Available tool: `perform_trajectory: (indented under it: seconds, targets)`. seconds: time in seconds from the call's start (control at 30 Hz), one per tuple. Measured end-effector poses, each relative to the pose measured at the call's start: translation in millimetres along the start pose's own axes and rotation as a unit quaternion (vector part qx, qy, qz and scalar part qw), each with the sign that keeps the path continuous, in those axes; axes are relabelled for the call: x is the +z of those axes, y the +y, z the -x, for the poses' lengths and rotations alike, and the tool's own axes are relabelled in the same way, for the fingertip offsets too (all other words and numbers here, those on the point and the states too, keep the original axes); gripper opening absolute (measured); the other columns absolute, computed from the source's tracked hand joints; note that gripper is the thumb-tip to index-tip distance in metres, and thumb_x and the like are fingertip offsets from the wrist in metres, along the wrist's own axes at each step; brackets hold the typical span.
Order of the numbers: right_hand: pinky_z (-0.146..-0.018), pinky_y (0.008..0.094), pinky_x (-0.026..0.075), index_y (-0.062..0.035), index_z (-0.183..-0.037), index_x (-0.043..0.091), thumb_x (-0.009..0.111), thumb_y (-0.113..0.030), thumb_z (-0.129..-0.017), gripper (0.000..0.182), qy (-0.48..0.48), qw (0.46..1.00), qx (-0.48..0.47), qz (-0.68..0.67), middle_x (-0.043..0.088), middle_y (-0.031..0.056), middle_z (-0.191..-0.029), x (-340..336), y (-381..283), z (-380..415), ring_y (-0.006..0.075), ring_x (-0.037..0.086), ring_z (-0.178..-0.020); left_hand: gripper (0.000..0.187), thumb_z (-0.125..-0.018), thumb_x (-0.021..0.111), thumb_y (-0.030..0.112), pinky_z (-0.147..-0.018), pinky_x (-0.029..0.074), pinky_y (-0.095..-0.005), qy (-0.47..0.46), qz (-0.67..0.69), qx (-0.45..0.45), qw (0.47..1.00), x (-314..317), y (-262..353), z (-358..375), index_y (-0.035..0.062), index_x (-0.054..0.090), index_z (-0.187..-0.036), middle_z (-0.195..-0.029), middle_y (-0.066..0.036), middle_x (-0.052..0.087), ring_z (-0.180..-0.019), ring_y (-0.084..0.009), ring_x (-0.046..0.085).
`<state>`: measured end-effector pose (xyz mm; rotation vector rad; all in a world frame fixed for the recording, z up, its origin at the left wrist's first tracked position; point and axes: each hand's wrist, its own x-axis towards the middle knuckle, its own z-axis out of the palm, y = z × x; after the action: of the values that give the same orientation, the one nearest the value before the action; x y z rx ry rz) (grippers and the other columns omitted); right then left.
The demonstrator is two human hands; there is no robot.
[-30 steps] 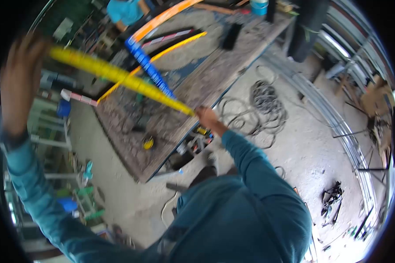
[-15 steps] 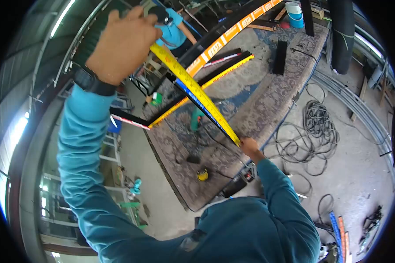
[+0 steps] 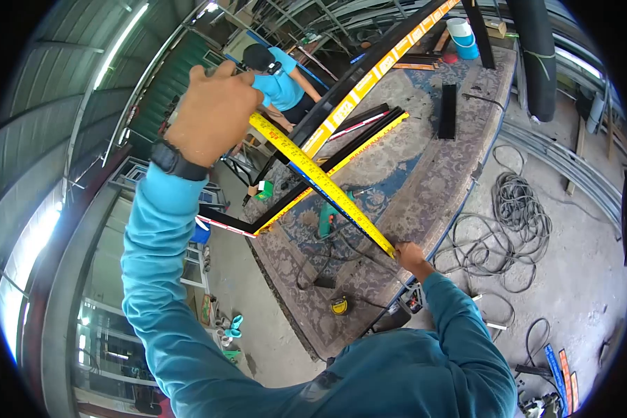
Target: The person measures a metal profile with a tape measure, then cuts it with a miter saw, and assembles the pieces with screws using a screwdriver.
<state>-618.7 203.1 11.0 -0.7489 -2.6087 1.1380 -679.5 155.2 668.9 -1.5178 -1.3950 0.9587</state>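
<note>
Bench [image 3: 460,150], carpet-covered: is carrying bars, a tool and loose pieces; this clutter could be obstructing a shifted bar.

Black bar, orange-labelled [image 3: 390,59]: is slanting toward the far side, its near end lying by the measuring tape; a knock there could be upsetting any reading.

Person [image 3: 282,80], beyond the bench: is bending near the bars; an accidental nudge could be setting off that knock.

Black bar, yellow-edged [image 3: 369,139]: is crossing beneath the tape.

Black bar, blue-labelled [image 3: 327,198]: is running alongside and partly under the tape; full contact cannot be told.

Measuring tape, yellow [image 3: 306,164]: is stretching between both hands over the bars; slackness could be bowing it, unequal tension twisting it.

Power tool, green [image 3: 325,219]: is lying beside the blue-labelled bar; a sideways push could be bumping it.

Left hand [image 3: 212,115]: its raised grip is clamping on the tape's upper end, fingertips hidden; a slip could be letting the ribbon spring back.

Right hand [image 3: 411,256]: its grip is closing on the lower end; loosening could be misplacing that end.
</note>
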Motion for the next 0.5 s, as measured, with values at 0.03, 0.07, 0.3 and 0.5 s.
perform_trajectory:
  seconds: [0.03, 0.07, 0.3, 0.5]
  targets:
    - [-0.081, 0.0522, 0.055, -0.0099, -0.1, 0.07, 0.062, -0.029, -0.091, 0.023, -0.007, 1.0, 0.002, 0.004, 0.072, 0.0176, -0.097, 1.5, 0.3, -1.6, 0.0409, 0.069, -0.093, 0.014, -0.082, 0.067, 0.011, -0.084, 0.045, -0.0479, 0.007, 0.005, 0.009, 1.0, 0.7, -0.9, 0.8, 0.0151, 0.074, -0.093, -0.096, -0.001, 0.062, -0.105, -0.0245, 0.058]
    - [-0.082, 0.0534, 0.055, -0.0105, -0.104, 0.07, 0.06, -0.029, -0.091, 0.025, -0.015, 1.0, -0.007, 0.008, 0.072, 0.0173, -0.1, -8.4, -6.6, 3.3, 0.0406, 0.069, -0.096, 0.017, -0.079, 0.068, 0.01, -0.084, 0.045, -0.0474, 0.023, 0.023, 0.018, 0.999, 4.7, -5.8, 3.2, 0.0144, 0.074, -0.094, -0.097, -0.002, 0.062, -0.106, -0.0256, 0.057]
    - [-0.079, 0.0529, 0.053, -0.0063, -0.104, 0.065, 0.059, -0.02, -0.094, 0.018, 0.075, 0.996, 0.021, -0.031, 0.069, 0.0183, -0.097, -46.8, 32.8, 34.7, 0.0414, 0.067, -0.094, 0.013, -0.087, 0.059, -0.001, -0.089, 0.046, -0.0459, 0.076, 0.117, 0.018, 0.99, 24.2, -37.8, -8.9, 0.0027, 0.062, -0.099, -0.113, -0.014, 0.059, -0.112, -0.0345, 0.056]
    - [-0.077, 0.0494, 0.052, -0.0103, -0.109, 0.067, 0.06, -0.014, -0.095, 0.016, 0.235, 0.964, 0.1, -0.076, 0.07, 0.0159, -0.1, -172.1, 85.8, 28.6, 0.0399, 0.067, -0.094, 0.018, -0.086, 0.058, -0.009, -0.087, 0.046, -0.0401, 0.346, 0.251, 0.078, 0.901, 71.3, -62.6, -89.0, -0.0026, 0.059, -0.103, -0.108, -0.018, 0.057, -0.103, -0.0374, 0.057]
